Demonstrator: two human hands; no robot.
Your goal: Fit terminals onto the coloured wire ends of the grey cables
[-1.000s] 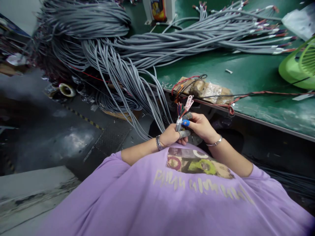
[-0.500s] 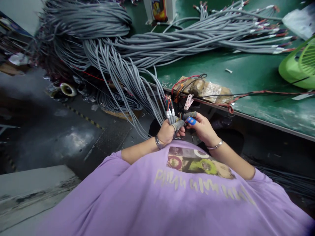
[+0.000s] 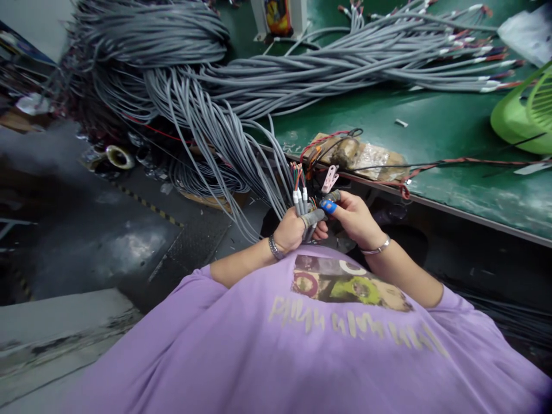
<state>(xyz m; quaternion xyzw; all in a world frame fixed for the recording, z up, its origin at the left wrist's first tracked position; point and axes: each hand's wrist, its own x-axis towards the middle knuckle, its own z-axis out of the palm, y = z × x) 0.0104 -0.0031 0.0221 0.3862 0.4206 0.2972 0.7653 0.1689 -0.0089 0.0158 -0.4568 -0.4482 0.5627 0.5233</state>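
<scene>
My left hand [image 3: 291,230] clamps cables [image 3: 301,202], my right hand [image 3: 361,218] pinches fingertips together; clothespin [image 3: 330,179] just above, cable heap [image 3: 155,34] upper left.

Bunched grey cables [image 3: 300,203] (white-collared)

- The green bench [image 3: 457,129] is taking up pretty much everything from 12 to 3 o'clock in the head view
- A fat run of grey cables [image 3: 302,80] is sprawling across it at 12, with stripped ends [image 3: 487,86] pointing toward 2
- A white stand [image 3: 279,17] with a red-and-yellow label is poking up behind them at 12, top cut off
- Around 2, a plastic bag [image 3: 526,37], a tiny white scrap [image 3: 401,123] and, by the near edge, a taped-up block [image 3: 371,158] are lying there
- Something lime-green and slatted [image 3: 517,115] is sitting between 2 and 3, twisted red-and-black wire [image 3: 466,160] running below it
- Grey floor [image 3: 99,247] is showing at 9, striped tape [image 3: 149,206] crossing it
</scene>
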